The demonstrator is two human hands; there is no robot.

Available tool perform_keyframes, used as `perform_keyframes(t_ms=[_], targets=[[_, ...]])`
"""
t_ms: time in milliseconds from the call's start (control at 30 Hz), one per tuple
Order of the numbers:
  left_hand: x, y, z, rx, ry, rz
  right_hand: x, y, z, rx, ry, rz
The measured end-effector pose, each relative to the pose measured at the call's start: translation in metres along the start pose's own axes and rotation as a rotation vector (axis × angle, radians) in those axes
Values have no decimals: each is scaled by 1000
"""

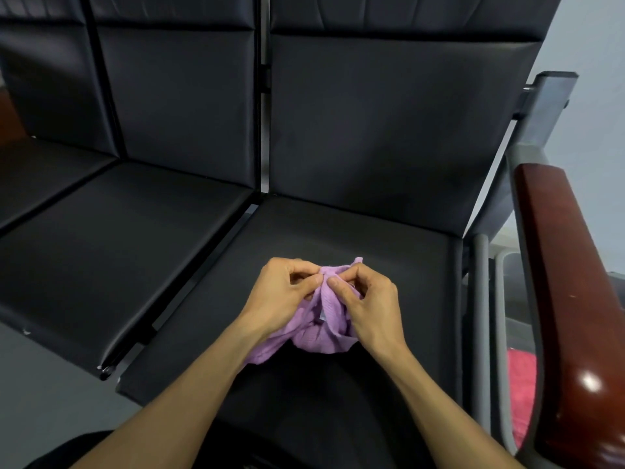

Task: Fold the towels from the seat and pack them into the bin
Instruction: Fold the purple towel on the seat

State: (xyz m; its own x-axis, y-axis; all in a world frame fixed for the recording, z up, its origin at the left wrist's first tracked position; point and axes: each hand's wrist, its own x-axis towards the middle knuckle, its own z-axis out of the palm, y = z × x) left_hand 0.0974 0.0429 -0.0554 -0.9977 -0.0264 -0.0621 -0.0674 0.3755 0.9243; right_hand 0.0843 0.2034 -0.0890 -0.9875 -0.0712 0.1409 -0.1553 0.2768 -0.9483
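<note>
Purple towel [323, 328] is all bunched up, held just over the front of the black seat [389, 238], the rightmost one in the row. Left hand [282, 294] and right hand [370, 304] both have fingers [313, 278] pinched tight on its top edge, thumbs nearly touching. Wooden armrest [561, 282] off to the right, something pink [522, 387] below it.

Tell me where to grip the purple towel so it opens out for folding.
Grip the purple towel along its top edge, from above. Left hand and right hand already pinch it there, close together; the rest hangs bunched, so sliding apart toward the corners should probably spread it.
</note>
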Motion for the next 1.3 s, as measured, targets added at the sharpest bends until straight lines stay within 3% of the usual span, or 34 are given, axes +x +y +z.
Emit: perform_keyframes(t_ms=[233, 400, 533, 600, 733, 833, 967, 1133, 1233, 1300], targets=[[1, -1, 0, 102, -18, 44, 0, 3, 1, -18, -2, 2], [-5, 7, 5, -12, -42, 29, -1, 4, 3, -46, 16, 14], [0, -2, 0, 54, 14, 35, 4, 9, -1, -156, -206, -1], [3, -7, -8, 26, 56, 23, 5, 10, -7, -324, -259, -8], [2, -19, -21, 8, 113, -4, 6, 10, -12, -488, -109, -38], [4, -29, -32, 41, 214, -45, 7, 15, -11, -448, -191, -29], [4, -40, -50, 78, 329, -109, 8, 22, -16, -647, -156, -121], [0, -52, -64, 105, 375, -156, 5, 20, -17, -608, -302, -23], [-2, -55, -66, 124, 369, -171, 4, 18, -14, -653, -133, -101], [-2, -56, -68, 138, 389, -174, 5, 16, -15, -579, -142, -112]])
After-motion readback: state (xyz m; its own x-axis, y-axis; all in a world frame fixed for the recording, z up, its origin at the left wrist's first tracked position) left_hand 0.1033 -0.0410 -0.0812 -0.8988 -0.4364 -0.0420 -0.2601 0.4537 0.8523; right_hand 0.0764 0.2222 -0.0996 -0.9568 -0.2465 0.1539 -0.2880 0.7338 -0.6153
